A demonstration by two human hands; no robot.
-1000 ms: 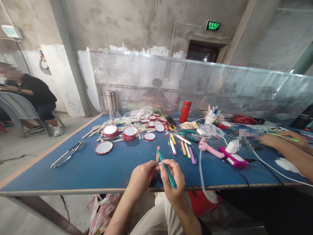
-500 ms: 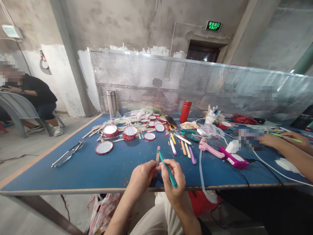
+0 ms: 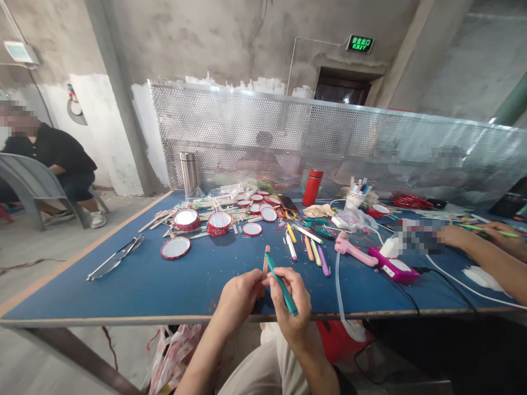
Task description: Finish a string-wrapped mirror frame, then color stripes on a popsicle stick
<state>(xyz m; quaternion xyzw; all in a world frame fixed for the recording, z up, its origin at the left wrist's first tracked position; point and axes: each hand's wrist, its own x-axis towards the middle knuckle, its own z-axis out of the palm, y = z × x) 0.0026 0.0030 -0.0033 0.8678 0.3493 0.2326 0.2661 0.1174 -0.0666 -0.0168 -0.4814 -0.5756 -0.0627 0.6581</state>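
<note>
Over the table's near edge, my left hand (image 3: 241,296) is closed on a thin wooden stick (image 3: 265,260), which points up and has a pink tip. My right hand (image 3: 293,296) grips a teal marker (image 3: 283,286), its point touching or very near the stick just below the pink end. Beyond my hands lie several markers, among them a purple one (image 3: 323,260), an orange one (image 3: 308,248) and a white one with a magenta end (image 3: 291,247). A round red-rimmed mirror (image 3: 252,229) lies flat farther back.
Scissors or tongs (image 3: 115,259) lie left on the blue table (image 3: 123,296). Behind are red-rimmed mirrors, wooden sticks, a steel flask (image 3: 189,174) and a red bottle (image 3: 313,187). At right are a pink glue gun (image 3: 354,251), cables and another person's hands (image 3: 457,238).
My hands have barely moved; the marker has shifted very slightly on the stick. The seated person at far left has lowered an arm, and the other person's hands at right have moved slightly.
</note>
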